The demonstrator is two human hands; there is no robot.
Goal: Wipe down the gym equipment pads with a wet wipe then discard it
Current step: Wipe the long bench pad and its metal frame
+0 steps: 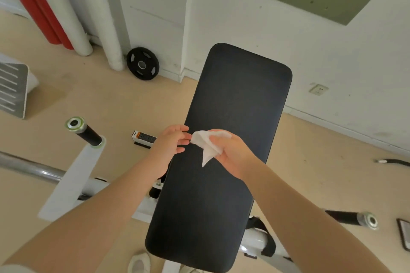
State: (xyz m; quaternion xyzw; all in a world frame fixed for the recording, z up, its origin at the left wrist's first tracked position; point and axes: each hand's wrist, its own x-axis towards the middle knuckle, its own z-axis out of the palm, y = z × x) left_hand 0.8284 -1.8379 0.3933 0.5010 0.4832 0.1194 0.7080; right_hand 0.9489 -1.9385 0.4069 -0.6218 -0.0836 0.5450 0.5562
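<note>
Holding a crumpled white wet wipe [207, 144], the right hand [230, 155] is seen above the middle of the long black bench pad [221, 162]. The wipe is pinched between the thumb and curled fingers; one pointed corner hangs down toward the pad, and a bunched part is turned toward the left hand [174, 139].

The left hand is noted just beside the wipe, at the pad's left edge. Its fingers are loosely spread and nothing is gripped by them. Whether the fingertips touch the wipe cannot be told; they are at most a sliver apart.

Key relation: the pad's long axis runs away from the person, from the near rounded end at the bottom of the view to the far rounded end by the white wall [288, 40]. The wipe is held roughly at mid-length, over the pad's left half. It appears to be raised off the surface rather than pressed flat, though this is not certain.

Judgement: the wipe is probably being opened out or refolded between the hands before a stroke. The right hand is the nearer, being already on the wipe, so strokes would be expected from it along the long axis. Both the far and the near half remain within reach from this point.

A black weight plate [143, 64] is seen leaning at the wall.
</note>
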